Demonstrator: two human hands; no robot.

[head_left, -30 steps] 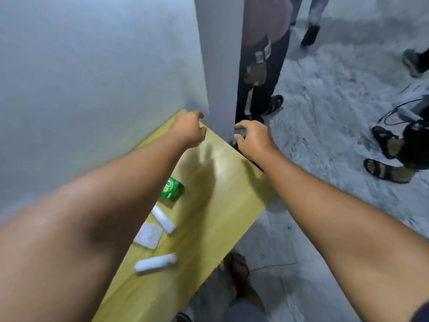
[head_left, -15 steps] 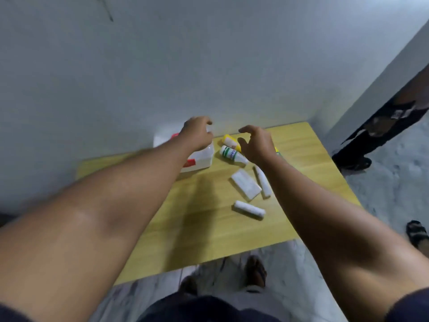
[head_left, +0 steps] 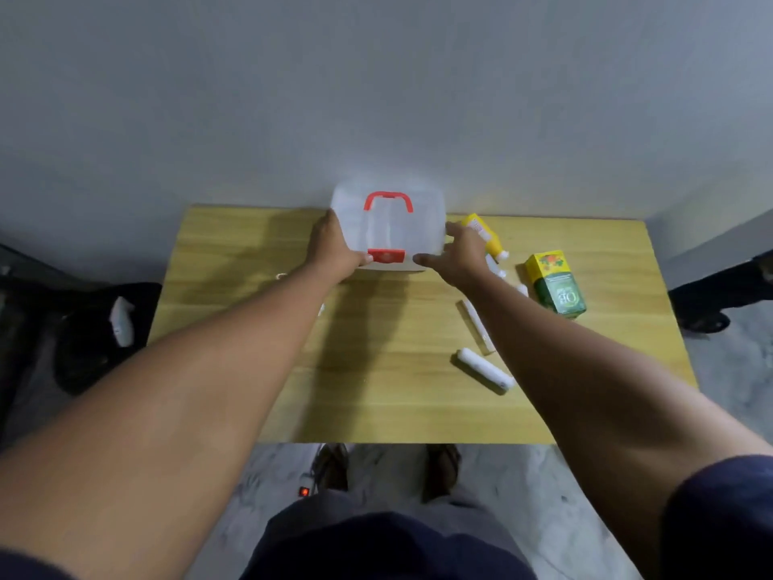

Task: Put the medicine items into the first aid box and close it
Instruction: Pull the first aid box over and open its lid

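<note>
A translucent white first aid box (head_left: 389, 232) with a red handle and red front latch sits at the back of the wooden table (head_left: 251, 265), lid shut. My left hand (head_left: 334, 251) grips its left side with the thumb by the latch. My right hand (head_left: 458, 255) holds its right front corner. To the right lie a yellow bottle (head_left: 485, 236), a yellow-green carton (head_left: 556, 284), a thin white tube (head_left: 477, 324) and a white bandage roll (head_left: 485, 370). My right forearm hides further items.
A grey wall stands right behind the table. A dark bag (head_left: 96, 328) sits on the floor at the left, and a person's dark shoe (head_left: 707, 320) at the right. A power strip with a red light (head_left: 304, 491) lies by my feet.
The view swung from the table's right end and the floor back to face the table squarely. Both hands came onto the sides of the box.
</note>
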